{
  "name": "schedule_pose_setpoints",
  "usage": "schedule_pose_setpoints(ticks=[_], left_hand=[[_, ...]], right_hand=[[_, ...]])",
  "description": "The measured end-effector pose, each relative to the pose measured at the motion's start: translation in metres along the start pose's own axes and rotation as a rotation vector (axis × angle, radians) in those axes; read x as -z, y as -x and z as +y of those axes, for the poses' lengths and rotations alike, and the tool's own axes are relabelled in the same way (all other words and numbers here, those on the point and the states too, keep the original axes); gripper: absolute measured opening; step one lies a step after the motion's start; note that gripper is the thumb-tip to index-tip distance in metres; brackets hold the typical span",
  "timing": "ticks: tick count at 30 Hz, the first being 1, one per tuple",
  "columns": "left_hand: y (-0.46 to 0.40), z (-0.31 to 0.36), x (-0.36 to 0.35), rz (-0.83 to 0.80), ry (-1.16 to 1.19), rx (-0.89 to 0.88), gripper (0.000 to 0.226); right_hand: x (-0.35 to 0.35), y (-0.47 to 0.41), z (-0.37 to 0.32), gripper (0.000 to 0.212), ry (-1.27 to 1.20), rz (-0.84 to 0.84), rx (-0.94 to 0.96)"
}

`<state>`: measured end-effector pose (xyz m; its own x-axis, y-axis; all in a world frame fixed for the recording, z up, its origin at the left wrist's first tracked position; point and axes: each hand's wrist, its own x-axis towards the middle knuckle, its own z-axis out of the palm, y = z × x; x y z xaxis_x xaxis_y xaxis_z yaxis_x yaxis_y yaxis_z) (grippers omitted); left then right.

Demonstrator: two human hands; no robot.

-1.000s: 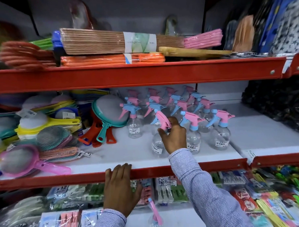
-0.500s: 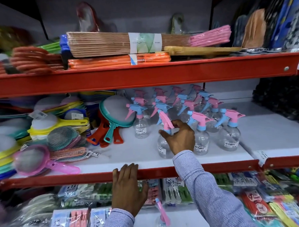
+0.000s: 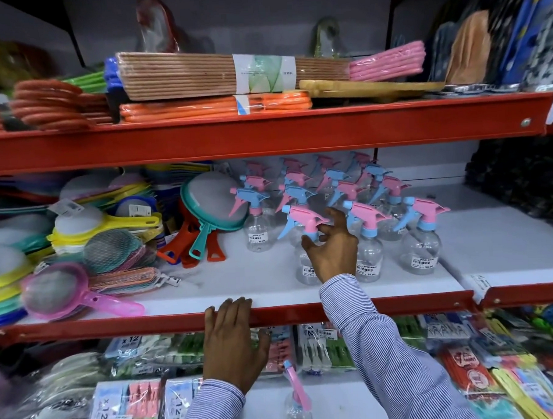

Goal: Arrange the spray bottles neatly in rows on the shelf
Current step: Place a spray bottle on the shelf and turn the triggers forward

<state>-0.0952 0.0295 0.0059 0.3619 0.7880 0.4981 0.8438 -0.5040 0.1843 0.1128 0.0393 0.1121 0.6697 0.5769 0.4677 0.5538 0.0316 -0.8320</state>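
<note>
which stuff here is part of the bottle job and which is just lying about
Job: clear plastic spray bottles with pink and blue trigger heads, white middle shelf, right hand at one neck.

Lying about: pink mesh strainer, teal round sieve, orange wrapped bundle.

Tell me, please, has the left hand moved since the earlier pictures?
No. The left hand still rests at the same spot on the red shelf edge.

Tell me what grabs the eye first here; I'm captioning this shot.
The cluster of clear spray bottles with pink and blue triggers, mid-shelf, where the right hand pinches the front bottle's pink trigger head. Then the bright red shelf edge, with the left hand resting on it.
</note>
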Motion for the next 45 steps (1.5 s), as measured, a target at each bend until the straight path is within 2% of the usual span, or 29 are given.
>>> schedule_pose_setpoints(ticks=[6,9,11,13,15,17,19,21,22,26,29,33,38,42,45], left_hand=[[0.002,-0.003,0.001,-0.037,0.016,-0.012,0.066],[0.005,-0.012,0.009,-0.044,0.036,-0.077,0.072],[0.005,-0.025,0.019,-0.021,0.025,-0.041,0.071],[0.005,-0.042,0.025,-0.014,0.008,0.012,0.067],[0.008,-0.055,0.026,-0.01,-0.006,0.001,0.062],[0.012,-0.058,0.02,0.014,-0.015,-0.021,0.057],[0.013,-0.054,0.015,0.045,0.009,-0.002,0.055],[0.012,-0.051,0.015,0.066,0.02,0.014,0.055],[0.013,-0.052,0.016,0.067,0.022,0.009,0.055],[0.015,-0.06,0.022,0.027,0.013,-0.039,0.058],[0.015,-0.062,0.026,0.012,0.029,-0.046,0.058],[0.015,-0.061,0.025,0.032,0.09,-0.037,0.055],[0.013,-0.063,0.026,0.035,0.114,-0.044,0.055],[0.013,-0.065,0.025,0.039,0.138,-0.054,0.056],[0.015,-0.064,0.025,0.034,0.142,-0.05,0.058]], right_hand=[[0.019,0.013,-0.001,0.076,-0.027,-0.023,0.009],[0.045,0.037,0.012,0.057,-0.067,0.037,0.039],[0.062,0.066,0.032,0.037,-0.101,0.112,0.079],[0.067,0.101,0.062,0.024,-0.06,0.099,0.063],[0.055,0.135,0.095,0.022,0.032,-0.087,-0.029],[0.031,0.164,0.126,0.033,0.118,-0.377,-0.196],[0.004,0.186,0.149,0.05,0.23,-0.591,-0.322],[-0.019,0.2,0.16,0.058,0.319,-0.702,-0.374],[-0.029,0.202,0.163,0.055,0.358,-0.729,-0.383],[-0.043,0.198,0.154,0.026,0.46,-0.706,-0.376],[-0.031,0.19,0.124,0.016,0.403,-0.668,-0.348],[0.01,0.169,0.056,0.019,0.293,-0.605,-0.22],[0.059,0.128,-0.037,0.028,0.227,-0.422,-0.005],[0.048,0.089,-0.076,0.029,0.104,-0.295,0.075],[0.018,0.063,-0.084,0.024,0.123,-0.253,0.081]])
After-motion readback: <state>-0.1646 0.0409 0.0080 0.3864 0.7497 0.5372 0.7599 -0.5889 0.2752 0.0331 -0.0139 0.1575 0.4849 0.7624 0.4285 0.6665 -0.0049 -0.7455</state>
